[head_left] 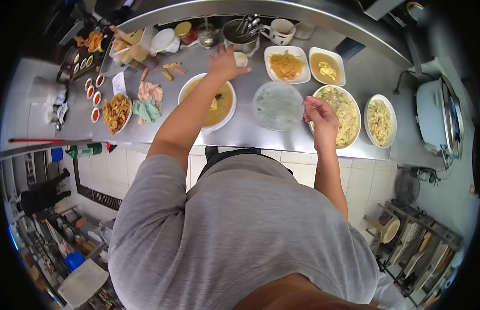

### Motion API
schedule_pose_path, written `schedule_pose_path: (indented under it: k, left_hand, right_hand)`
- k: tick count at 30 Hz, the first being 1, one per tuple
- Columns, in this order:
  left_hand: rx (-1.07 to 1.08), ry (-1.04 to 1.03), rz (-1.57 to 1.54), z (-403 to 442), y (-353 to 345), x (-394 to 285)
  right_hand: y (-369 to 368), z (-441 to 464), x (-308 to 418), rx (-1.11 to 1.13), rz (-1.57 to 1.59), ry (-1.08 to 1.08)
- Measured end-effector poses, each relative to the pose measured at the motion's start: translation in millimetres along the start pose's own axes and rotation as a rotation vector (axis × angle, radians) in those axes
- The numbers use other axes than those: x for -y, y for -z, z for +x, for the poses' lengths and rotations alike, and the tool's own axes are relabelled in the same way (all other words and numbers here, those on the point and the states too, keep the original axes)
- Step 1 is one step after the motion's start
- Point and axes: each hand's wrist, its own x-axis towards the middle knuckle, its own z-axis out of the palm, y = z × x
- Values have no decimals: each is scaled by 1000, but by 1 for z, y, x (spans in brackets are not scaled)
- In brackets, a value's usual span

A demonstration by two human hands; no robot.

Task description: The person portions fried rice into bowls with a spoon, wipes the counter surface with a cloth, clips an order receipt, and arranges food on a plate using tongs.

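Observation:
My left hand (226,63) reaches over the back of the steel counter, fingers spread. Close against its right side is a small white cup (240,59); whether the fingers touch it I cannot tell. Below my left forearm stands a white bowl of yellowish soup (227,106), partly hidden by the arm. My right hand (322,118) hovers at the left rim of a large bowl of pale yellow food (345,111), thumb and fingers pinched together. Anything between them is too small to see. Just left of it sits a round translucent container (277,106) with pale greenish contents.
Behind are a white dish of orange shreds (287,66) and a dish of brown soup (326,67). An oval bowl (381,121) stands to the right. On the left are fried food (117,112), cloths (148,106) and sauce cups (96,98). A metal pot of utensils (242,36) stands at the back.

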Motion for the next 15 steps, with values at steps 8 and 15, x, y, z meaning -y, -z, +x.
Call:
schedule_pose_path:
  k: [8, 15]
  left_hand:
    - [-402, -118, -319, -125, 39, 92]
    - [-463, 795, -1192, -261, 11, 259]
  right_hand:
    - [-108, 6, 7, 150, -722, 584]
    - [-320, -36, 2, 770, -749, 627]
